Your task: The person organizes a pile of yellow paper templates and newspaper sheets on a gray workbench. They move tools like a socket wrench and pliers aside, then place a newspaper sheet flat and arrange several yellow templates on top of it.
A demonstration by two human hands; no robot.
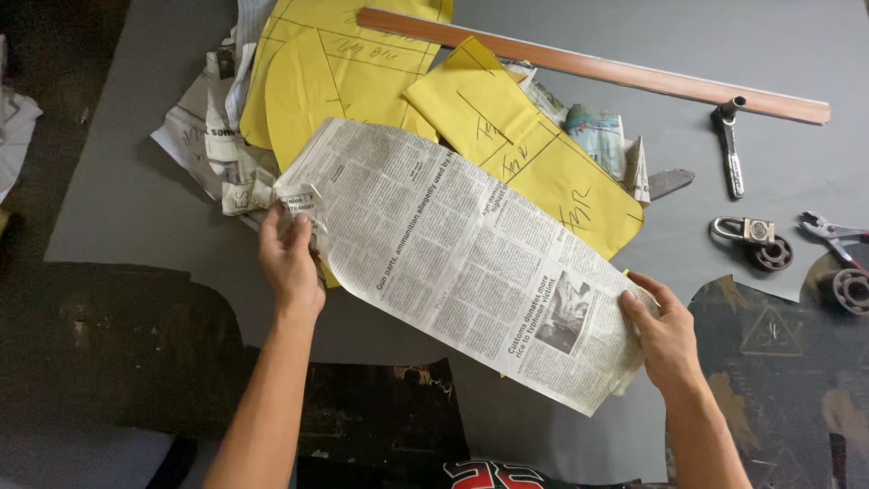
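Head view: my left hand (290,258) pinches the far-left end of the newspaper pattern piece (462,254), my right hand (665,335) has fingers closed on its near-right edge, sheet held just over the grey desk (118,181). Feels light, floppy, tear-prone I'd judge, so grip both ends; yellow paper patterns (534,154) lie beyond it.

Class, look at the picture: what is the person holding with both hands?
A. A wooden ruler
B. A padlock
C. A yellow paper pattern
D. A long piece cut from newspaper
D: the left hand grips one end and the right hand the other end of the long newspaper piece, which lies over the yellow paper patterns.
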